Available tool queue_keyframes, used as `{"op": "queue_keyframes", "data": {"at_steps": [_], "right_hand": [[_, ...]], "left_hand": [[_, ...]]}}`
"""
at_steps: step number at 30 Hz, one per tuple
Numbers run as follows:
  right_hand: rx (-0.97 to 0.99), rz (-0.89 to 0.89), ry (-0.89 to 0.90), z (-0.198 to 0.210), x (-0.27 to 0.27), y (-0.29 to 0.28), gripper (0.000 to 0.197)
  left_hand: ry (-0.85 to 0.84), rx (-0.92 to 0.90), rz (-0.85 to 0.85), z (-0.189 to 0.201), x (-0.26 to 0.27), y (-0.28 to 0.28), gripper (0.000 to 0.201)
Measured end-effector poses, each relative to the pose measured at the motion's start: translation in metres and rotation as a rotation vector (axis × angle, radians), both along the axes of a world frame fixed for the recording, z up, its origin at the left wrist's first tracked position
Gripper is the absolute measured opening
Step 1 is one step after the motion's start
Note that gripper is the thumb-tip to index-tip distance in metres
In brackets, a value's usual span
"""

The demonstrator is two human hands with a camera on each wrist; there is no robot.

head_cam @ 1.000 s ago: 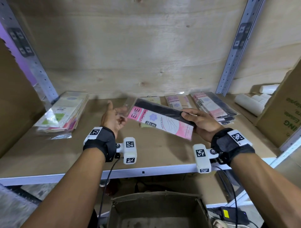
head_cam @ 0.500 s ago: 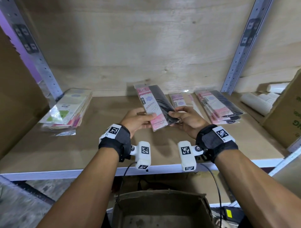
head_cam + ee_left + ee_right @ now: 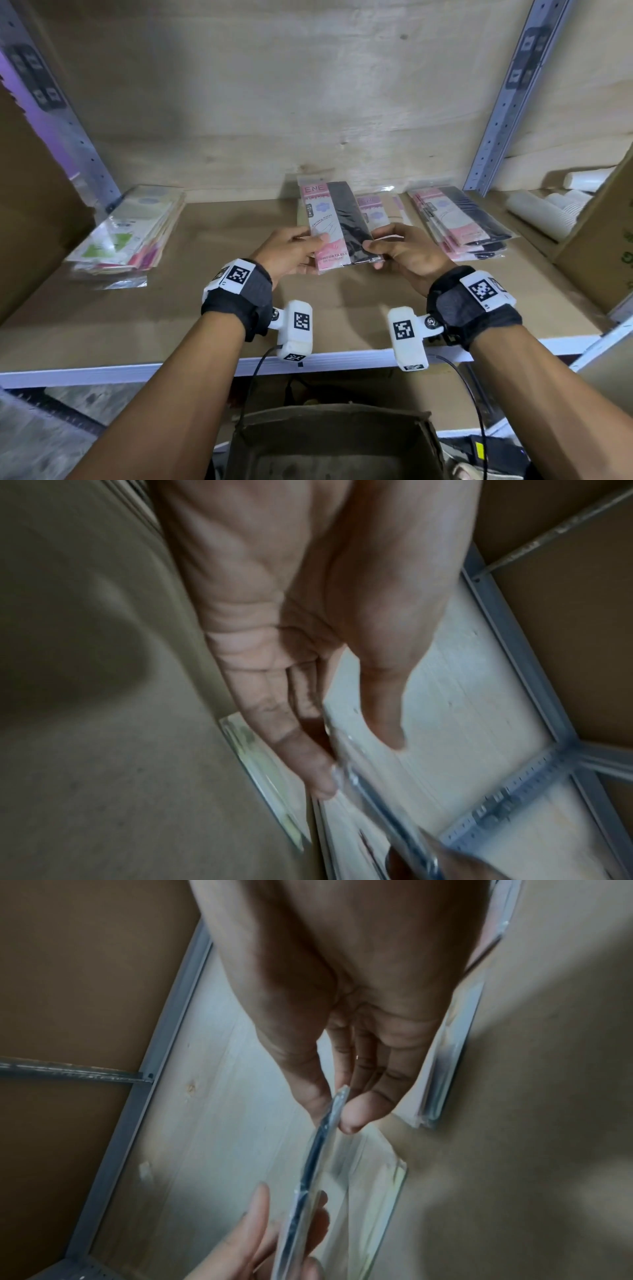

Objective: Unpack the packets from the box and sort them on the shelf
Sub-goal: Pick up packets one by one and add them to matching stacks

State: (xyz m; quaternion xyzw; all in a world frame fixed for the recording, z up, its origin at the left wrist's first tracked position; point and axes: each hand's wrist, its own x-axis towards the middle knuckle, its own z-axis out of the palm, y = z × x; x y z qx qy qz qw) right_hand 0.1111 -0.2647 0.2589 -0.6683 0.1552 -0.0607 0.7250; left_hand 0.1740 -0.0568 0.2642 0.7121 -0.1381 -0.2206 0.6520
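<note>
A flat pink, white and black packet (image 3: 337,222) is held above the middle of the wooden shelf (image 3: 205,308), its long side pointing to the back wall. My left hand (image 3: 291,251) pinches its near left edge, thumb on top. My right hand (image 3: 399,251) pinches its near right edge between thumb and fingers. In the left wrist view the packet (image 3: 359,783) shows edge-on beside my left hand (image 3: 342,756); the right wrist view has the packet (image 3: 322,1137) in the pinch of my right hand (image 3: 337,1110). An open cardboard box (image 3: 329,442) stands below the shelf.
A stack of green, white and pink packets (image 3: 130,233) lies at the left of the shelf. A pile of pink and black packets (image 3: 459,219) lies at the right, with another packet (image 3: 376,212) behind the held one. White rolls (image 3: 544,212) and a brown carton (image 3: 603,240) fill the far right.
The packet has swung from lying crosswise to pointing at the back wall. My left hand has taken hold of its left edge, and both hands have come closer together.
</note>
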Motion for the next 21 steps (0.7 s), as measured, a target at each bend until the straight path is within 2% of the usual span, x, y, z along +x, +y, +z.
{"op": "queue_keyframes", "data": {"at_steps": [3, 7, 14, 18, 21], "right_hand": [[0.038, -0.014, -0.003, 0.002, -0.003, -0.006, 0.031], [0.077, -0.018, -0.077, 0.006, -0.006, -0.018, 0.035], [0.054, -0.143, -0.144, 0.017, -0.002, -0.062, 0.024], [-0.170, -0.274, -0.113, 0.021, 0.002, -0.106, 0.025], [-0.319, -0.381, -0.052, 0.019, -0.002, -0.142, 0.034]], "left_hand": [[-0.048, 0.007, -0.043, 0.002, -0.003, -0.016, 0.041], [-0.071, -0.030, -0.049, 0.002, -0.001, -0.033, 0.038], [-0.046, -0.072, -0.145, 0.021, 0.011, -0.073, 0.037], [-0.058, -0.018, -0.120, 0.035, 0.020, -0.118, 0.041], [-0.028, -0.006, -0.111, 0.037, 0.019, -0.156, 0.043]]}}
